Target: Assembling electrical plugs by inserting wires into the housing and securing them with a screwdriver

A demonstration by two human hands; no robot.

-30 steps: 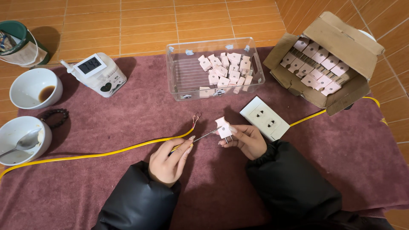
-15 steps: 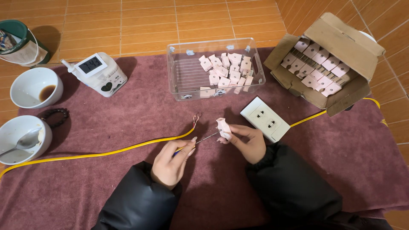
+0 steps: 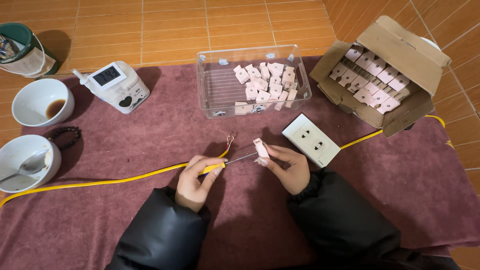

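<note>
My left hand point(image 3: 196, 176) grips a small screwdriver point(image 3: 239, 159) by its yellow handle, and the thin metal shaft points right. The tip meets a small pale plug part point(image 3: 260, 148), which my right hand point(image 3: 289, 168) pinches between its fingers just above the maroon cloth point(image 3: 150, 130). A yellow cable point(image 3: 110, 179) runs across the cloth from the left and passes under my left hand. Its bare copper ends point(image 3: 230, 140) lie just above the screwdriver.
A white double wall socket point(image 3: 311, 140) lies right of my hands, with a yellow cable behind it. Behind are a clear plastic bin point(image 3: 212, 97) and a cardboard box point(image 3: 400, 55), each with several pale plug parts. A white display device point(image 3: 117, 87), two bowls point(image 3: 42, 100) point(image 3: 27, 162) and dark beads point(image 3: 65, 136) sit left.
My right hand has turned the plug part from broadside to edge-on and lowered it slightly. The screwdriver tip has come up against it.
</note>
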